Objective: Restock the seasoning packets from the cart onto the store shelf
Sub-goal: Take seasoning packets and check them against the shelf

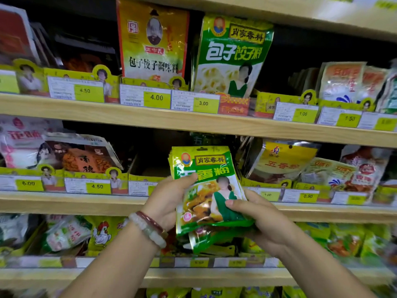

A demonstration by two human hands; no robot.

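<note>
Before the middle shelf (193,202) I held a stack of green packets (209,194) upright in both hands, just in front of a dark gap (150,155) between the orange packets (86,160) on the left and the yellow packets (285,160) on the right. My left hand (169,201) gripped the stack's left edge, thumb pressed on the front face. My right hand (257,218) was curled round the lower right corner, thumb on the print and fingers (247,232) underneath. At the bottom the stack had fanned out, with a few packets poking below the front one. The cart was out of view.

I judged the stack had yet to go into the gap. The risk lay in that loose bottom: the film looked slick, and if either grip eased, the rear packets could slide out and drop onto the lower shelf (214,276). Pushing in at an angle might catch the stack on the price rail (137,186) or knock the leaning yellow packets over. Squaring the edges first seemed wise to me.
</note>
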